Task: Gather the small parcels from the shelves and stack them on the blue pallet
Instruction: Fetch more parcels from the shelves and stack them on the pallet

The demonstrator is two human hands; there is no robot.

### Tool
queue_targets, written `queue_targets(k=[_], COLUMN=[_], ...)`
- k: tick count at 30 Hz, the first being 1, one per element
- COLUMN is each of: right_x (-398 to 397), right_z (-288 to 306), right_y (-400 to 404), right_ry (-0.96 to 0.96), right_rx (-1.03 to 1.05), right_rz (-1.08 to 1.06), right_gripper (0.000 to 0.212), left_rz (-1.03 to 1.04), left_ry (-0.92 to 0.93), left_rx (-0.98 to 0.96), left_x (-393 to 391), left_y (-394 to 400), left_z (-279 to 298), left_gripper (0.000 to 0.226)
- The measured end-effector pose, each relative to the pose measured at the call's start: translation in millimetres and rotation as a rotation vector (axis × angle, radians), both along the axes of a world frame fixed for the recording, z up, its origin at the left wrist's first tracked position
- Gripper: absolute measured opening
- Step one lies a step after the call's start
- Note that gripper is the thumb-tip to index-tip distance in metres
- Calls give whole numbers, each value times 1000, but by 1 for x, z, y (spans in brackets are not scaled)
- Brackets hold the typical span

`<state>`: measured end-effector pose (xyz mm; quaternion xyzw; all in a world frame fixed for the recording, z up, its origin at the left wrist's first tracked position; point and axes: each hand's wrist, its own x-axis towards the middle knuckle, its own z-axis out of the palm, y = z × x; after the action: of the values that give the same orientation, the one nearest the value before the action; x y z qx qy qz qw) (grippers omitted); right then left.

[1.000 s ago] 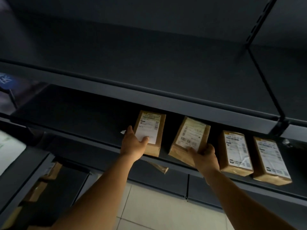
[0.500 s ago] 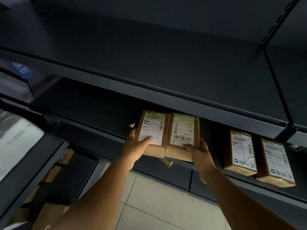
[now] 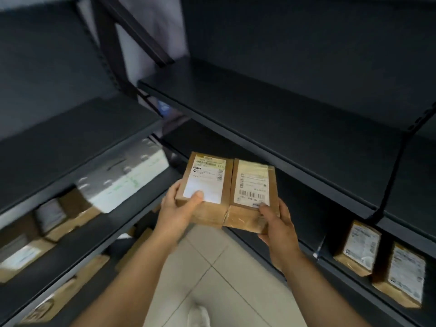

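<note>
Two small brown parcels with white labels are held side by side in front of me, off the shelf. My left hand (image 3: 179, 208) grips the left parcel (image 3: 205, 185), thumb on its label. My right hand (image 3: 277, 223) grips the right parcel (image 3: 252, 192) at its lower right corner. The two parcels touch along their long edges. Two more small parcels (image 3: 359, 249) (image 3: 404, 277) lie on the dark shelf (image 3: 342, 263) at the lower right. No blue pallet is in view.
Dark metal shelving stands on both sides. The left rack (image 3: 77, 234) holds a white box (image 3: 125, 182) and several brown boxes, all blurred. Pale floor tiles (image 3: 212, 267) run between the racks. An upper shelf board (image 3: 259, 109) juts out above the parcels.
Both hands have pulled the two parcels off the shelf and toward me, pressed together. My view has swung left, so the left rack shows and the remaining parcels sit at the far right.
</note>
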<state>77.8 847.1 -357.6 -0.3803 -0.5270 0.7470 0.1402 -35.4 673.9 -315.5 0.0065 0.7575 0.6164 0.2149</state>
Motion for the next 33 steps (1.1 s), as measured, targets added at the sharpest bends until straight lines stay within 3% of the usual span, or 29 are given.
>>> queue_targets(k=[3,7,13,17,20,25,33], right_x=[-2,-13,-41,-64,-84,-117,-161], right_z=[45,106,194,241,269,303,350], right_y=[-19,-37,-69,-101,-129,-180,-267], right_ry=[105,203,382,454,492,533,609], right_rx=[28,86,161,208,224,272,277], right_rz=[82,163,324,429,481,566,648], right_gripper=[35,47,31,37,25,50,47], left_rz=[8,43,176,237,277,368,499], left_ry=[108,245,371,473,527,565,635], left_rx=[53,40,118,113,100,142,176], left_x=[15,22,26,29,24,12,-15], left_y=[-32,-63,-108,-147,-177,-226,-310], left_z=[49,110,187,228,253,292,336], left_gripper=[60,72,56,68,73,61,55])
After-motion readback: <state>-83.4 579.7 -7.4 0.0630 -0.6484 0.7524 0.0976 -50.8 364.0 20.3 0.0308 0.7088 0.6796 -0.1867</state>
